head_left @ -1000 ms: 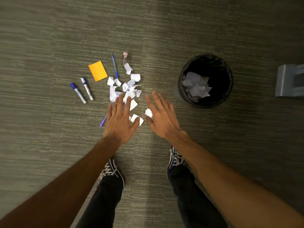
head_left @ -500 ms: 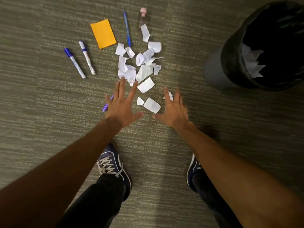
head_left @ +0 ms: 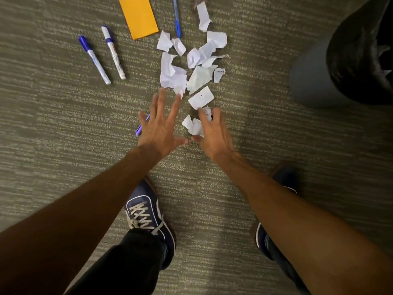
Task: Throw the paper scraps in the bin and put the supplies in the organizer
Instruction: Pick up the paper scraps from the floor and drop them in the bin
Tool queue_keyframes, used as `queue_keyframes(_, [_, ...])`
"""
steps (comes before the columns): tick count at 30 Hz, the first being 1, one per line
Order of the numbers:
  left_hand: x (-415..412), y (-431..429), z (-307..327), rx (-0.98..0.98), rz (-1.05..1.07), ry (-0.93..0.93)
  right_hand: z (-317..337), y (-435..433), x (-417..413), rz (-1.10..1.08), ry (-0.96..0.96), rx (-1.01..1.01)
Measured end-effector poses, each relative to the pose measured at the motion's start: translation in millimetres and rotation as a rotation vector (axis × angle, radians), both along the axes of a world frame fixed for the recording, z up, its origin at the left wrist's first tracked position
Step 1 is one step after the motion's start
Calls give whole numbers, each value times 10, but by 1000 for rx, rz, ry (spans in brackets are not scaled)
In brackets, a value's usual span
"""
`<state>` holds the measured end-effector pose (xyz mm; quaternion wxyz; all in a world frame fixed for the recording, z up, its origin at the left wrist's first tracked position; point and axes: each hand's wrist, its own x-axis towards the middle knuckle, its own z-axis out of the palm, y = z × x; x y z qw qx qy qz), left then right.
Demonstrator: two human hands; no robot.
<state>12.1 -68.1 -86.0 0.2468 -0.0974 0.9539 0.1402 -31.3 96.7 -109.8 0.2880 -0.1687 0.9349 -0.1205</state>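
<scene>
Our left hand (head_left: 160,126) is spread flat and empty, our right hand (head_left: 212,133) curling onto the nearest torn white paper scraps (head_left: 194,125), left of the black-lined bin (head_left: 348,60). They look light and crumply; we'd pinch bunches together.

grey-green carpet (head_left: 63,128), paper scraps (head_left: 173,75), two markers (head_left: 112,52), orange notepad (head_left: 138,17), pen (head_left: 176,20), bin (head_left: 348,60)

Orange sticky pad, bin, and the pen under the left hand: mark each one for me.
orange sticky pad (head_left: 138,17), head view, middle of its top face.
bin (head_left: 308,81), head view, grey outer wall.
purple pen (head_left: 139,130), head view, exposed end beside the left hand (head_left: 158,129).
</scene>
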Motion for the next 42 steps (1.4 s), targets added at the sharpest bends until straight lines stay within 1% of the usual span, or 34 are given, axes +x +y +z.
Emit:
queue_keyframes(5, [-78,-125,-15,-41,-40,10,2,-217,23,181,58,17])
queue_keyframes(8, [-166,-185,-40,-33,-58,43,-48,-258,24,286,114,-2])
queue_keyframes(13, [-384,-217,-79,-27,-197,8,-96,-256,-27,341,79,-26])
queue_keyframes(15, [-487,-223,-86,-22,-188,2,-86,-227,-53,361,58,-47])
queue_keyframes(20, [-734,-245,-85,-93,-200,29,-46,-156,-150,560,83,-39])
queue_keyframes(24, [-914,-268,-105,-127,-203,42,-34,-132,-196,643,90,-46])
queue_keyframes(28, [-1066,-255,-120,-159,-110,50,-47,-111,-229,626,66,-80])
queue_keyframes(31, [-1152,-314,-174,-125,-32,-8,-28,-66,-269,603,82,-96])
queue_keyframes(34, [-1212,-399,-219,-121,-46,-84,4,-1,-295,556,103,-151])
queue_keyframes(36, [-1247,-387,-222,-144,-89,-93,20,41,-328,532,100,-158])
queue_keyframes(38, [-1248,-342,-200,-131,-111,-68,42,81,-362,502,98,-162])
queue_keyframes(40, [-1233,-294,-171,-85,-128,-3,79,116,-402,458,86,-174])
queue_keyframes(42, [-1225,-245,-141,-65,-157,46,130,163,-449,375,68,-207])
